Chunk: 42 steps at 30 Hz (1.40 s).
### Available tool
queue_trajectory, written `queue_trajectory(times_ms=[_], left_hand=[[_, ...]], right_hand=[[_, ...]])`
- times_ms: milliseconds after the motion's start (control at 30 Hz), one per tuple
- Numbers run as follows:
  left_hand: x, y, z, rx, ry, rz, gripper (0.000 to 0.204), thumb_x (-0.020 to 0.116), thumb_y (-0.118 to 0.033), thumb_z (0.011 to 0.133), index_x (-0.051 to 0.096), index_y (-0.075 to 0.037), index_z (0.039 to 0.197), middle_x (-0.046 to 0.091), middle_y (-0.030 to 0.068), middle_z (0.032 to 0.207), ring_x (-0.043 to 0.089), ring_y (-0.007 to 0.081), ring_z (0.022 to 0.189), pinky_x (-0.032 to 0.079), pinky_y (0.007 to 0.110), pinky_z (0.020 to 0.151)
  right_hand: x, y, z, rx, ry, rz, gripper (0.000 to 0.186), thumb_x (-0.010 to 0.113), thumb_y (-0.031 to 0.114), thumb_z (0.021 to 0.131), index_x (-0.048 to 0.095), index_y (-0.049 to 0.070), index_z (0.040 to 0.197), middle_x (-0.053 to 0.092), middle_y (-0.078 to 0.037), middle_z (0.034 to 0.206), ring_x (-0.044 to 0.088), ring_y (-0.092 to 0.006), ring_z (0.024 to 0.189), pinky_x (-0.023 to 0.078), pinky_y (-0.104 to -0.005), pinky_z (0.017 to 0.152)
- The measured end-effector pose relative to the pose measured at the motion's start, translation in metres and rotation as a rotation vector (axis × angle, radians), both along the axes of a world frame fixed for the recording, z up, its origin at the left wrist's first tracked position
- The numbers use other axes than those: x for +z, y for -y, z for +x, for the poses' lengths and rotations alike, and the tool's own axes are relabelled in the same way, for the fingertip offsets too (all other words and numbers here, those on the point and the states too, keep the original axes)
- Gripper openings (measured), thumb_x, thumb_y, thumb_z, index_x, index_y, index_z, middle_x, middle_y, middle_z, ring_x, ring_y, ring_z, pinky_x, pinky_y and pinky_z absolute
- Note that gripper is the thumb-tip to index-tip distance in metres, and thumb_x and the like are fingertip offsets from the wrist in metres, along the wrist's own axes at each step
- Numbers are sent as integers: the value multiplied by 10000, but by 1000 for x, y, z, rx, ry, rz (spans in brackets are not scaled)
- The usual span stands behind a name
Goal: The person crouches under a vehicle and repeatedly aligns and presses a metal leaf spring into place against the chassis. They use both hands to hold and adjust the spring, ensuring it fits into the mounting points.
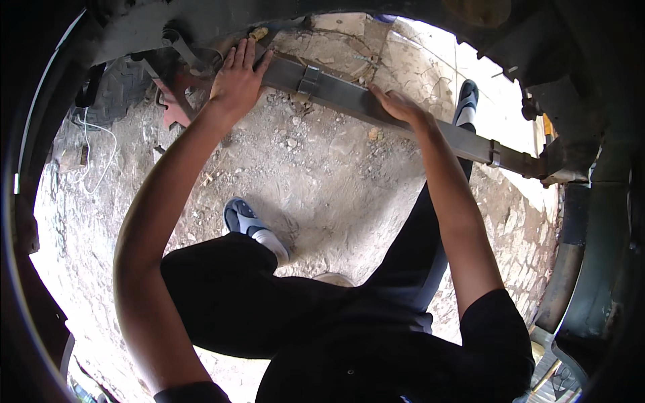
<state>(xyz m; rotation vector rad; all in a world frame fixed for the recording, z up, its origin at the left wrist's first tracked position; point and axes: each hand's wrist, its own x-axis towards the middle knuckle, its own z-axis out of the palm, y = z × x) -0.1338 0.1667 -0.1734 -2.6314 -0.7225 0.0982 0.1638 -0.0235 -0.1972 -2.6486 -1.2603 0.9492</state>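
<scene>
Laying left hand (238, 80) flat, fingers slightly apart, toward left end of long grey flat-sided metal bar (342, 93), beneath dark metal frame (134, 40). Touching mid-bar with right hand (401, 107); can't tell right-finger closure or work remaining. Already banded with grey metal clips (309, 79).

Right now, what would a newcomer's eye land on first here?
Probably the long grey metal bar slanting from upper middle down to the right, the left hand spread by its upper end and the right hand against its middle. Next come the sandals: one left of centre, the other beyond the bar at upper right.
</scene>
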Motion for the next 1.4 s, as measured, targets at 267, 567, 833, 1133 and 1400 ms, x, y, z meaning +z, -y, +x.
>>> queue_trajectory(times_ms=[267, 567, 833, 1133, 1400], left_hand=[[-8, -2, -8, -99, 16, 126, 718, 585, -378, 918, 283, -112, 1513, 291, 242, 1525, 279, 346, 1429, 229, 445, 1176], [-7, 4, -4, -43, -28, 193, 615, 431, -388, 988, 299, -80, 1504, 321, 249, 1511, 302, 345, 1420, 181, 447, 1189], [-6, 11, -5, -33, -34, 181, 603, 351, -417, 1014, 304, -61, 1498, 313, 246, 1516, 277, 345, 1432, 148, 444, 1198], [13, 20, 2, -28, -72, 107, 782, 374, -602, 954, 284, -51, 1502, 304, 245, 1519, 275, 314, 1436, 122, 426, 1208], [6, 10, -6, -72, -36, 124, 815, 423, -617, 927, 267, -72, 1513, 304, 283, 1505, 290, 359, 1423, 157, 430, 1200]], right_hand=[[-27, 0, 12, -43, 162, 180, 934, 225, 756, 908, 674, -44, 1079, 623, -281, 1166, 573, -393, 1157, 416, -486, 984], [-21, -5, 7, -57, 179, 139, 953, 225, 762, 902, 664, -63, 1087, 613, -297, 1177, 566, -391, 1172, 406, -477, 1000], [-14, -6, 8, 13, 67, 73, 947, 180, 784, 891, 664, -17, 1034, 626, -268, 1138, 569, -400, 1148, 389, -493, 1011], [-26, 2, 8, 27, 169, 163, 891, 208, 723, 932, 654, -25, 1121, 631, -250, 1170, 612, -390, 1085, 439, -485, 956], [-17, 3, 0, -85, 100, 182, 889, 269, 734, 917, 693, -41, 1014, 643, -261, 1131, 592, -390, 1115, 444, -480, 966]])
